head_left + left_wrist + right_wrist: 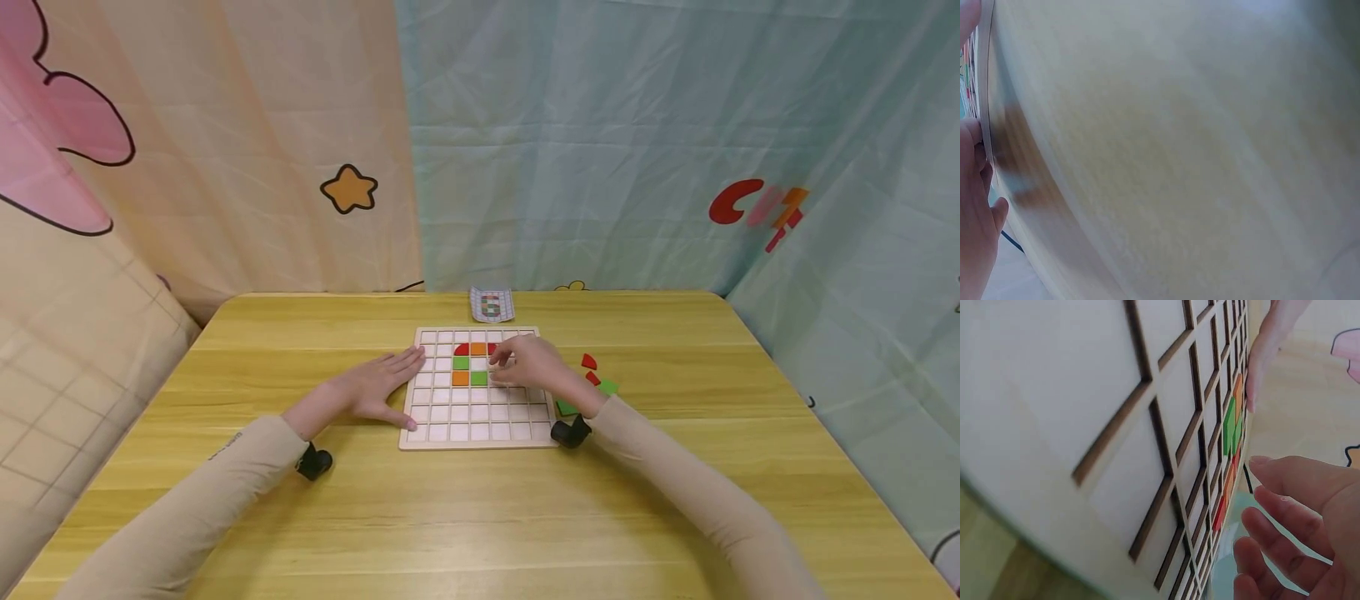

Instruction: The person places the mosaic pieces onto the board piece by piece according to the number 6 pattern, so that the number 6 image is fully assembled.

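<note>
A pale wooden grid board (480, 445) lies on the table. My left hand (378, 385) rests along its left edge, fingers spread, with fingertips on the frame. Over the right half of the board is my right hand (531, 364), its fingers loosely bent. In the right wrist view, nothing shows between the thumb (1272, 469) and the fingers. Beside that hand, the grid holds a red rounded tile (461, 349), an orange tile (478, 349), a green tile (461, 363) and several others. Another red tile (492, 348) is partly covered by the right fingers.
A small pattern card (492, 306) lies behind the board. To the board's right are loose pieces, among them a red piece (588, 362) and a green piece (608, 387), some partly behind the right forearm. Printed curtains (525, 167) stand around the wooden table (450, 525).
</note>
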`<state>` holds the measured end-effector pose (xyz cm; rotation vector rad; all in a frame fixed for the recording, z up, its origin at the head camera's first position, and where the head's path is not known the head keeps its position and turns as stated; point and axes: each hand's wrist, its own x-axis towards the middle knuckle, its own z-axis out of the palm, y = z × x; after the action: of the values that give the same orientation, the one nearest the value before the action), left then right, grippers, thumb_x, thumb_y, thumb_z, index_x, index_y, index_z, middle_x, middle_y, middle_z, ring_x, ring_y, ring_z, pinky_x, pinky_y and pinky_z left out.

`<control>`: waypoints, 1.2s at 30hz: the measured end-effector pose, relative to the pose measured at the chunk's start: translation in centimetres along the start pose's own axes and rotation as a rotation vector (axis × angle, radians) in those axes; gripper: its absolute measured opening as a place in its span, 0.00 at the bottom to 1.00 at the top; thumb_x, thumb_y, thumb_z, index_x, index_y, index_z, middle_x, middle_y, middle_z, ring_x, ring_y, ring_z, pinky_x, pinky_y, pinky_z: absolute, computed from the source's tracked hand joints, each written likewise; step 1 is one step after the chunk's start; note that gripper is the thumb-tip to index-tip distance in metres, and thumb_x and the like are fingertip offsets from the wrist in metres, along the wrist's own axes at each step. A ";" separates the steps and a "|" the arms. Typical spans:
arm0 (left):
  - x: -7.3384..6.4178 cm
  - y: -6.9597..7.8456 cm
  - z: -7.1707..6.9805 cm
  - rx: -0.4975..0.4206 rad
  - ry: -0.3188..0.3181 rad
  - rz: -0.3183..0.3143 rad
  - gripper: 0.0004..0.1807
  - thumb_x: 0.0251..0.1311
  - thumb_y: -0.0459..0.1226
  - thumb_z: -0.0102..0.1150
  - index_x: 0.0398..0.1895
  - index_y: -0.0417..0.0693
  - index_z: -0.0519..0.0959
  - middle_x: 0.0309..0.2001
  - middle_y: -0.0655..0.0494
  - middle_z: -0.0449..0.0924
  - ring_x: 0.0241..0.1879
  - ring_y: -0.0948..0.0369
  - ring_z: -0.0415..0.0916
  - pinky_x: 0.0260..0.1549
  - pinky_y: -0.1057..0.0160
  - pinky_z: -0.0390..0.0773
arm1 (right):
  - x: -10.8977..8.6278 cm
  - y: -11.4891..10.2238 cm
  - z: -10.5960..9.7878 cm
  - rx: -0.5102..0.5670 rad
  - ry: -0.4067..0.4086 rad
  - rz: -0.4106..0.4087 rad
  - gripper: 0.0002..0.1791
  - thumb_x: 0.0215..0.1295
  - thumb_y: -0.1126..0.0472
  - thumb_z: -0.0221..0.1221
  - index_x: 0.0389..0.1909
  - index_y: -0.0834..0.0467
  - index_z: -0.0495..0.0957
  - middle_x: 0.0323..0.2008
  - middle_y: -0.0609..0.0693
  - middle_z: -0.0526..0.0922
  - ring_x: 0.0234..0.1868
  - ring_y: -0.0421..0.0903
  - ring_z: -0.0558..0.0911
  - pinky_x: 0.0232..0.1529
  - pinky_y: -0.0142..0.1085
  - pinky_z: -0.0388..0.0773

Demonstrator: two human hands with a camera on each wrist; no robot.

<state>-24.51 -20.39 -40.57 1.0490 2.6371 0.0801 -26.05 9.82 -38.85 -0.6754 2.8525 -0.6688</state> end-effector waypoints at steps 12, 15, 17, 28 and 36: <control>-0.2 0.1 0.0 -0.009 0.008 0.005 0.62 0.51 0.71 0.52 0.77 0.41 0.40 0.78 0.45 0.34 0.77 0.50 0.36 0.73 0.46 0.48 | -2.1 3.2 -2.4 0.031 0.093 0.033 0.13 0.58 0.53 0.66 0.43 0.53 0.85 0.38 0.46 0.85 0.29 0.42 0.77 0.29 0.33 0.72; -0.1 0.1 0.1 -0.008 0.007 0.007 0.62 0.52 0.71 0.51 0.77 0.41 0.40 0.78 0.46 0.33 0.77 0.50 0.36 0.73 0.46 0.48 | -2.7 4.2 -3.0 0.036 0.120 0.044 0.14 0.58 0.54 0.67 0.43 0.54 0.85 0.39 0.48 0.85 0.27 0.42 0.76 0.26 0.33 0.70; -0.1 0.0 0.1 -0.004 0.008 0.007 0.62 0.52 0.71 0.51 0.77 0.41 0.40 0.78 0.46 0.33 0.77 0.50 0.36 0.74 0.47 0.48 | -3.1 4.9 -3.3 0.033 0.141 0.050 0.14 0.58 0.54 0.67 0.43 0.54 0.85 0.39 0.49 0.86 0.27 0.42 0.76 0.25 0.33 0.70; 0.0 0.0 0.1 0.002 0.007 0.011 0.62 0.51 0.71 0.51 0.77 0.41 0.40 0.78 0.46 0.33 0.77 0.50 0.36 0.73 0.47 0.48 | -5.5 8.8 -4.5 0.040 0.201 0.104 0.17 0.57 0.54 0.67 0.47 0.57 0.83 0.41 0.54 0.86 0.34 0.47 0.80 0.32 0.37 0.75; 0.0 0.0 0.1 0.004 0.009 0.012 0.63 0.51 0.71 0.51 0.77 0.41 0.40 0.78 0.46 0.33 0.77 0.50 0.36 0.74 0.47 0.48 | -6.7 11.2 -4.7 0.059 0.203 0.144 0.19 0.58 0.55 0.67 0.48 0.59 0.82 0.42 0.57 0.85 0.37 0.50 0.81 0.38 0.43 0.77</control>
<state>-24.53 -20.42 -40.66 1.0677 2.6402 0.0820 -25.59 23.64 -39.46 -0.4092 3.0127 -0.8389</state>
